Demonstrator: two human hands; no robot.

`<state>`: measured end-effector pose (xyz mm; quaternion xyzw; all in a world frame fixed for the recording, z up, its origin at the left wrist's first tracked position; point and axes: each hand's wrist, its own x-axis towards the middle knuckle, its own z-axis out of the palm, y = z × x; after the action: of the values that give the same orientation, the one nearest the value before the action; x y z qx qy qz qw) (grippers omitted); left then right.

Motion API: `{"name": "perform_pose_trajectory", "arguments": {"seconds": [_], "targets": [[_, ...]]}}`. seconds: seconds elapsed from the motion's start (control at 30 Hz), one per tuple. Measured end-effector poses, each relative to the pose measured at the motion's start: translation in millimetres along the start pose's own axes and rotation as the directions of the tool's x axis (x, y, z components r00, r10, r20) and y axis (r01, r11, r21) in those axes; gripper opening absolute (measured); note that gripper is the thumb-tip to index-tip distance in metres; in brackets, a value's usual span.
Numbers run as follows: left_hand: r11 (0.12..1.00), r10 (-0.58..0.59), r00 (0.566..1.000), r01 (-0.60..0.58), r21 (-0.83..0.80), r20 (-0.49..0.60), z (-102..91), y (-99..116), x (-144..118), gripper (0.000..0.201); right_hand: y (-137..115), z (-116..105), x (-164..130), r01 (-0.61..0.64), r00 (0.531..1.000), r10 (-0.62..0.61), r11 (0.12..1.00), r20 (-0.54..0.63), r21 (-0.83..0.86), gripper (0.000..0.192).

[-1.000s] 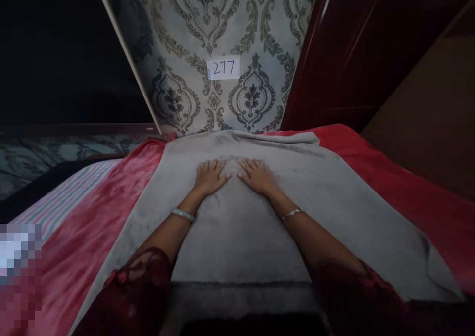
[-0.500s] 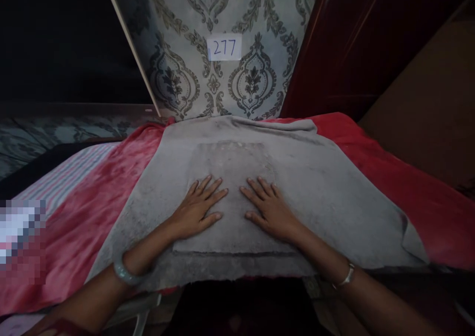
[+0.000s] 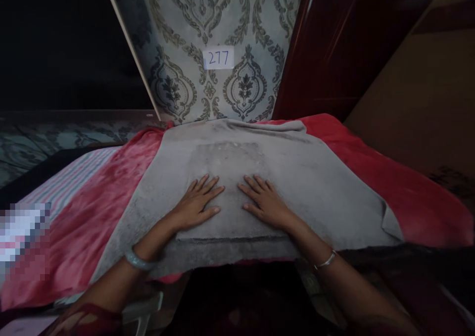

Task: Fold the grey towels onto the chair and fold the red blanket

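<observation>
My left hand (image 3: pixel 196 202) lies flat with fingers spread on a grey rectangular cloth (image 3: pixel 226 227). On its right side, my right hand (image 3: pixel 265 202) rests the same way, palm down and fingers apart. This smaller cloth lies smooth on a larger grey cloth (image 3: pixel 308 177) of nearly the same colour. Neither hand grips anything. A bracelet circles each wrist.
Under the grey cloths spreads a red blanket (image 3: pixel 408 197), with a striped cloth (image 3: pixel 70 172) at the left. A paper marked 277 (image 3: pixel 218 57) hangs on the patterned wall. A large dark screen (image 3: pixel 70 44) stands left, a dark red panel (image 3: pixel 334 44) right.
The camera view has shifted slightly, so the wall paper sits lower and further left. Both hands stay flat on the smaller cloth in nearly the same place.
</observation>
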<state>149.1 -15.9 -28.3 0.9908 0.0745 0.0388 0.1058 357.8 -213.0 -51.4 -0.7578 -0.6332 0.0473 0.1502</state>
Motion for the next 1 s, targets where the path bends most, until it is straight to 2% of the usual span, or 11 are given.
{"name": "perform_pose_trajectory", "arguments": {"seconds": [0.2,0.43,0.57,0.63,0.67,0.73,0.8,0.83,0.9,0.93,1.0], "targets": [[0.995,0.08,0.995,-0.076,0.072,-0.064,11.2,29.2,-42.8,0.062,-7.5,6.8,-45.4,0.015,1.0,-0.015,1.0,-0.024,-0.007,0.061],[0.991,0.098,0.984,-0.083,0.107,-0.146,22.9,30.0,-46.7,0.062,-7.9,21.5,-52.5,-0.015,0.992,0.02,0.999,-0.126,0.039,0.056],[0.995,0.075,0.977,-0.085,-0.043,-0.2,23.2,22.4,-51.4,0.054,-0.9,26.3,-54.0,-0.006,0.982,0.039,0.984,-0.184,0.176,0.057],[0.973,-0.055,0.959,-0.011,-0.229,-0.279,21.7,17.7,-54.4,0.047,7.4,26.9,-54.2,-0.025,0.973,0.094,0.95,-0.21,0.313,0.062],[0.934,-0.179,0.931,0.058,-0.354,-0.319,19.8,15.2,-55.1,0.047,12.5,26.4,-53.3,-0.044,0.965,0.141,0.918,-0.223,0.393,0.066],[0.746,-0.487,0.811,0.193,-0.638,-0.324,13.2,9.6,-53.7,0.049,23.8,24.1,-48.0,-0.083,0.932,0.262,0.827,-0.25,0.555,0.07],[0.432,-0.723,0.664,0.216,-0.876,-0.193,3.7,3.8,-48.8,0.056,34.0,20.8,-38.3,-0.097,0.894,0.371,0.707,-0.251,0.7,0.071],[0.272,-0.781,0.616,0.188,-0.944,-0.103,-1.5,1.1,-45.5,0.06,38.0,19.1,-32.3,-0.095,0.879,0.412,0.645,-0.239,0.758,0.072],[0.049,-0.813,0.582,0.127,-0.991,0.034,-10.9,-3.7,-39.3,0.068,42.7,16.8,-19.8,-0.084,0.861,0.462,0.544,-0.215,0.835,0.073],[-0.001,-0.811,0.581,0.116,-0.993,0.069,-14.5,-5.5,-36.9,0.072,43.3,16.3,-14.2,-0.079,0.854,0.477,0.515,-0.209,0.853,0.074],[-0.001,-0.802,0.592,0.133,-0.991,0.08,-18.7,-8.0,-34.4,0.083,42.0,17.0,-5.8,-0.077,0.843,0.495,0.499,-0.211,0.863,0.074]]}}
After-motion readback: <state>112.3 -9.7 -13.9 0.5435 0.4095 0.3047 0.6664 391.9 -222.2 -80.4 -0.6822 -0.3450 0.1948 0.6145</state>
